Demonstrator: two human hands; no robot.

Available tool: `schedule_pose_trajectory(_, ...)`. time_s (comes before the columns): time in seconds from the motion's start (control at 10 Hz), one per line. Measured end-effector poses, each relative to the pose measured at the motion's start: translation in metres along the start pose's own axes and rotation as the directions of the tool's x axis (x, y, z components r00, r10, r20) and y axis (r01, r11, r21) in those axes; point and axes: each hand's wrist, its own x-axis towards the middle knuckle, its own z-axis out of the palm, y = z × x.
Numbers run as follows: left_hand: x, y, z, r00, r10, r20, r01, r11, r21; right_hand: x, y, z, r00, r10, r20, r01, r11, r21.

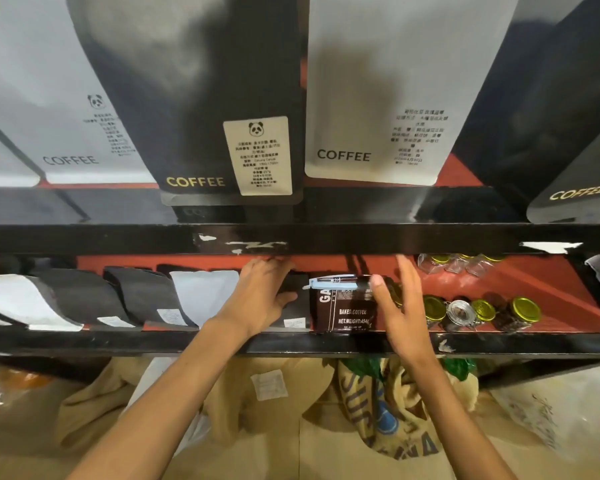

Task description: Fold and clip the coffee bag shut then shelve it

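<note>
Coffee bag (342,313) stands upright on the lower shelf (291,341), blue clip (333,282) across its folded top. Right hand (400,306), at the bag's 3 o'clock, is spread, grasping nothing. Left hand (260,296), at 9 o'clock, rests flat against a neighbouring black bag (293,306).

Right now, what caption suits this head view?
Both hands settle a clipped brown coffee bag onto the red shelf beside jars.

Gold-lidded glass jars (482,311) stand on the red shelf (520,282); burlap sacks (388,420) below.
</note>
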Motion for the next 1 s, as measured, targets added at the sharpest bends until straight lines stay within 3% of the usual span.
schedule_pose_trajectory(0.1,-0.004,0.0,0.001,1.0,-0.004,0.016,0.004,1.0,0.016,-0.036,0.019,0.01,0.967,0.238,-0.094,-0.167,0.867,0.469)
schedule_pose_trajectory(0.2,-0.004,-0.001,-0.001,1.0,-0.006,0.03,0.006,1.0,-0.02,-0.052,0.047,0.027,0.935,0.349,-0.065,-0.263,0.804,0.533)
schedule_pose_trajectory(0.5,-0.006,-0.005,0.003,0.998,0.015,0.061,-0.016,1.0,0.008,-0.046,0.053,0.048,0.934,0.356,0.025,-0.32,0.807,0.497)
schedule_pose_trajectory(0.7,-0.007,-0.014,0.005,0.989,0.15,-0.019,-0.146,0.979,0.141,-0.039,0.042,0.041,0.934,0.357,0.033,-0.333,0.829,0.45)
schedule_pose_trajectory(0.8,-0.012,-0.008,0.0,0.991,0.126,-0.034,-0.112,0.955,0.276,-0.039,0.035,0.034,0.923,0.385,-0.002,-0.363,0.872,0.328)
schedule_pose_trajectory(0.9,-0.021,0.005,-0.008,0.997,0.073,-0.039,-0.058,0.949,0.311,-0.045,0.024,0.022,0.946,0.323,-0.029,-0.312,0.931,0.191)
schedule_pose_trajectory(1.0,-0.039,0.022,-0.02,0.999,-0.041,0.004,0.038,0.968,0.248,-0.049,0.003,0.006,0.99,0.14,0.027,-0.14,0.99,0.003)
